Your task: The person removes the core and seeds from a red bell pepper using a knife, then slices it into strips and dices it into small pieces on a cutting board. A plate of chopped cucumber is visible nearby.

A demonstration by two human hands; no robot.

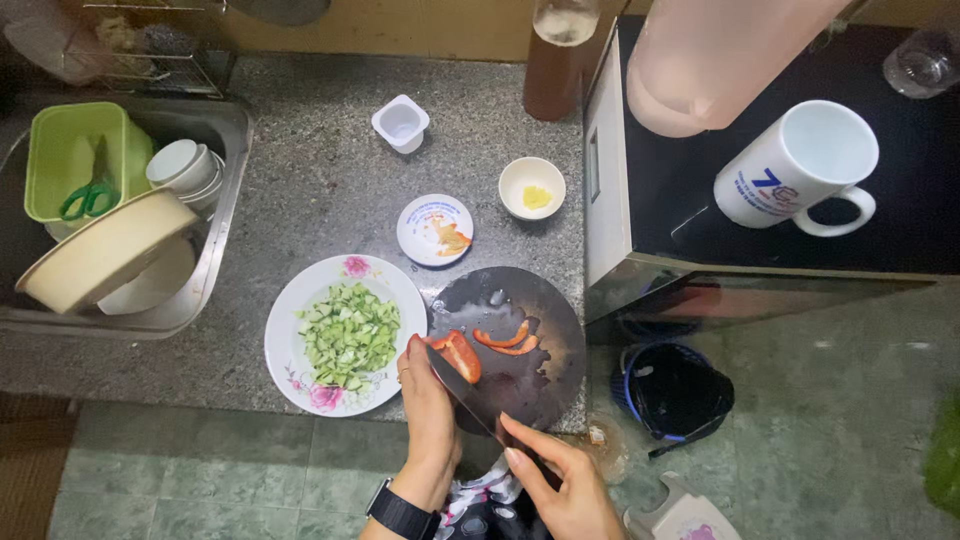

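Left hand (428,400): fingertips pressed on a red pepper piece (461,355) on the round dark cutting board (535,385); black watch at the wrist.
Right hand (560,485): grips the handle of a knife (462,388), blade angled up-left against the pepper piece.
Board: two thin red pepper strips (508,342) lie just right of the held piece.
Left of board: flowered plate (290,320) heaped with chopped cucumber (350,335).
Behind board: small saucer (434,229), small bowl (532,187), white cup (401,123).
Far left: sink (225,180) stacked with dishes.
Right: white mug (800,165) on a black appliance.
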